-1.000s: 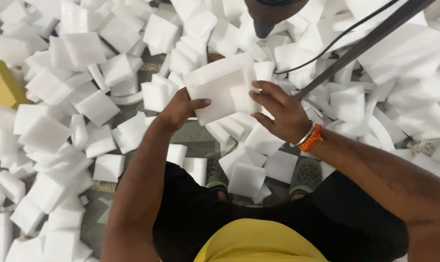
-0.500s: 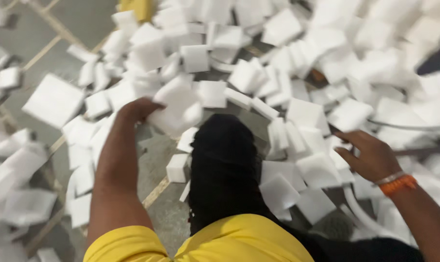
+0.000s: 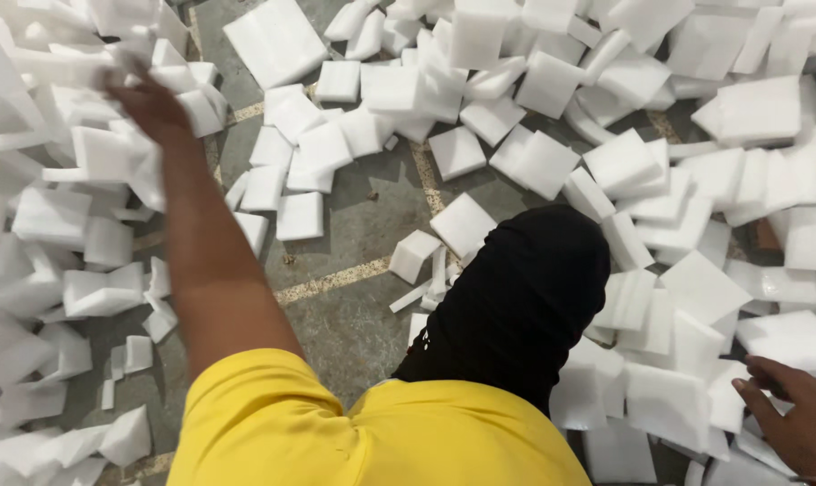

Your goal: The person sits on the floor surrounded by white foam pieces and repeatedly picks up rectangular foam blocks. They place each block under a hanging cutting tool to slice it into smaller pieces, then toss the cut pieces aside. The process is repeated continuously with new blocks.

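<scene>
1. looking down on white foam blocks (image 3: 534, 162), matte and soft-edged, mostly flat squares and rectangles, with some thin offcut strips, lying scattered and heaped across the floor (image 3: 354, 225).
2. showing grey speckled stone tiles with pale yellowish joint lines (image 3: 331, 283) where the floor is bare.
3. reaching far out to the upper left with the left hand (image 3: 147, 103), blurred by motion, among the piled blocks there; cannot tell whether open or gripping, fingers hidden in the blur.
4. touching or lying just beside a chunky white block (image 3: 102, 153) at the left hand's edge, part of a dense heap along the left side.
5. resting the right hand (image 3: 790, 409) at the lower right corner, fingers loosely spread and open, fingertips touching a flat white block (image 3: 790, 337) lying on other blocks.
6. wearing a yellow sleeve (image 3: 273, 414) of smooth knit fabric at the bottom, and black trousers (image 3: 516, 297) covering a bent knee in the middle.
7. lying near the knee, one small cube-like block (image 3: 414, 255) and thin strips (image 3: 421, 292) on bare tile, apart from the heaps.
</scene>
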